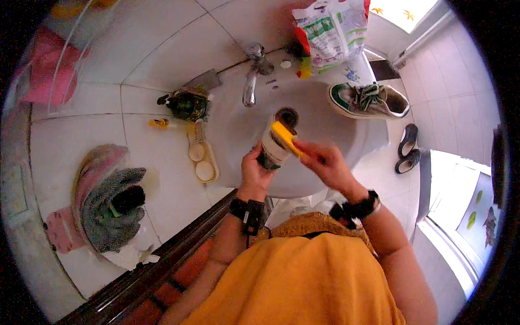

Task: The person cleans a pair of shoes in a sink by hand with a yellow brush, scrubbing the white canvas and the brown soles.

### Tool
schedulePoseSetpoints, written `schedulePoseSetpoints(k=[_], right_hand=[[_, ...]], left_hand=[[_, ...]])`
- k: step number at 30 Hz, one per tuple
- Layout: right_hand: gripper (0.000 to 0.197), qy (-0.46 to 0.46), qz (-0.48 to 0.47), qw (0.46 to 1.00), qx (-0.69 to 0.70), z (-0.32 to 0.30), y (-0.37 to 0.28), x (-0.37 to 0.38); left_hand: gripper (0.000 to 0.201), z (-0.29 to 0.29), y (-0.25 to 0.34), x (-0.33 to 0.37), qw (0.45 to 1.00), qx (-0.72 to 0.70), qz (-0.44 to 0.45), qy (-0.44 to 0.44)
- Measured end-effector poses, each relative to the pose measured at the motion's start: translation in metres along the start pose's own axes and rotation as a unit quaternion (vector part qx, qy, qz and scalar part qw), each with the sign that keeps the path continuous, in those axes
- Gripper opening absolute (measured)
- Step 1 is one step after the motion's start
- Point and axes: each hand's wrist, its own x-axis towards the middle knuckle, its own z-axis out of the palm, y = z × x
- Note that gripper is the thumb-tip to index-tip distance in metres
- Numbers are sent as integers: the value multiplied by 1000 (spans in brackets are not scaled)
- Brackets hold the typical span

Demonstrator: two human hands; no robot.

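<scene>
Over the white washbasin (227, 146), my left hand (255, 176) is closed around a pale canvas shoe (274, 154) with green on its near end. My right hand (327, 164) grips a yellow scrubbing brush (284, 135), its head lying against the shoe. The brush and fingers hide part of the shoe. At the shoe's far end is a dark round patch; whether it belongs to the shoe or the drain I cannot tell. A matching white and green sneaker (368, 101) with laces rests on the basin's right rim.
A chrome tap (250, 86) stands at the back of the basin, with a printed plastic bag (333, 35) to its right. On the tiled ledge left are a dark bottle (187, 104), a cream soap dish (202, 161) and grey cloth (111, 211). Black slippers (407, 149) lie at right.
</scene>
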Motion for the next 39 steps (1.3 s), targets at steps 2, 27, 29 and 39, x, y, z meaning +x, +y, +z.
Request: schedulePoseSetpoints(k=[2,27,29,39], right_hand=[[32,-8,7,997,-73,0,-23,-7],[31,57,-43,979,-189,-13,5,8],[30,103,-110,971,-184,-13,3,3],[55,119,-66,859,-493,1,-37,-7]], left_hand=[[33,-7,-3,2,999,35,8,-29],[28,2,-14,0,991,127,1,-40],[28,5,-11,-2,992,125,11,-31],[28,49,-36,19,995,-14,-5,-99]])
